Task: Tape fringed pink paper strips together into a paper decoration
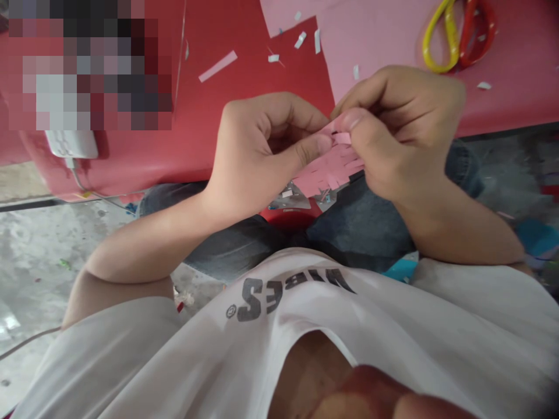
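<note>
Both my hands meet over my lap, just below the edge of a red table (209,145). My left hand (257,151) is curled, its thumb and fingers pinching a small piece of pink paper (332,169) cut into fringed strips. My right hand (402,128) is also closed, thumb and forefinger pinching the same paper from the right. The fringe hangs down below my fingers. Most of the paper's upper part is hidden by my fingers.
On the table lie a red paper sheet (244,64), a pink sheet (384,35), small paper scraps (217,66), and yellow-handled (439,46) and red-handled scissors (480,32). A white plug block (72,144) hangs at the table's left edge. Scraps litter the grey floor (35,256).
</note>
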{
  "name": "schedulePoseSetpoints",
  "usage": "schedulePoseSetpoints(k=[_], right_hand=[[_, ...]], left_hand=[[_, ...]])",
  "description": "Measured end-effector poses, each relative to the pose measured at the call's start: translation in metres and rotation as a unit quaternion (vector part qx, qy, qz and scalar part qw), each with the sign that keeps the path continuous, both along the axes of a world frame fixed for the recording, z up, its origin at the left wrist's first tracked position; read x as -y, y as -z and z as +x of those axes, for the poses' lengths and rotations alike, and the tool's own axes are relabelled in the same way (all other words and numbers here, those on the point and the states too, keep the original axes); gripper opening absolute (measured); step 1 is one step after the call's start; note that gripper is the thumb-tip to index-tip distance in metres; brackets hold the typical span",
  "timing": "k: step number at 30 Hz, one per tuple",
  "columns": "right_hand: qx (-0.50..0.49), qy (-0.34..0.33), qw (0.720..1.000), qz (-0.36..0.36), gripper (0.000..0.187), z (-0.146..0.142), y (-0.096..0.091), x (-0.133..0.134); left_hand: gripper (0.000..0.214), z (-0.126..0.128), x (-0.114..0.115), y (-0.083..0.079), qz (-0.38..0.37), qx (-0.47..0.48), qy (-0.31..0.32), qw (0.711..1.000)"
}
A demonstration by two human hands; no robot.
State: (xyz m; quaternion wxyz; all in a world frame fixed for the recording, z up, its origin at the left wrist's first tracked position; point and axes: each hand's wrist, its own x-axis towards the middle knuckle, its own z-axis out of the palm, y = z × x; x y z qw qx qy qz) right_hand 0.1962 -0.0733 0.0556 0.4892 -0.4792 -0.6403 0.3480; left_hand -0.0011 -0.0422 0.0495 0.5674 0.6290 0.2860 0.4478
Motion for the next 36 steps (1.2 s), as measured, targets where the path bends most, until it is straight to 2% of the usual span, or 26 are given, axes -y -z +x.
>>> schedulePoseSetpoints(k=[7,10,15,18,22,25,28,33,36], right_hand=[[0.020,-0.006,1.000,0.005,0.020,0.001,0.000,0.000],[0.029,0.014,0.999,0.005,0.017,0.001,0.002,0.001],[0.001,0.032,0.999,0.033,0.027,0.004,0.003,0.003],[-0.017,0.029,0.999,0.039,0.032,0.005,0.005,0.004],[-0.023,0.035,0.997,0.062,0.029,0.005,0.008,0.001],[-0.019,0.030,0.997,0.071,0.030,0.008,0.010,-0.002],[-0.009,0.018,0.996,0.085,0.036,0.011,0.010,-0.004],[0.018,0.006,0.997,0.070,0.042,0.015,0.008,-0.003],[0.019,0.009,0.996,0.088,0.037,0.015,0.009,-0.003]], left_hand=[[0.018,0.001,0.002,-0.003,0.004,-0.024,-0.029,0.999],[0.017,0.002,0.003,-0.003,0.003,-0.027,-0.051,0.998],[0.021,0.002,0.000,-0.005,-0.011,-0.024,-0.069,0.997],[0.021,0.003,0.000,-0.002,-0.024,-0.001,-0.105,0.994],[0.027,0.003,0.000,0.008,-0.040,-0.015,-0.108,0.993],[0.030,0.001,-0.002,0.015,0.037,-0.002,-0.097,0.995],[0.042,0.001,-0.006,0.016,0.130,0.010,-0.070,0.989],[0.037,-0.001,-0.005,0.010,0.167,-0.049,-0.053,0.983],[0.045,-0.002,-0.004,0.006,0.189,-0.045,-0.065,0.979]])
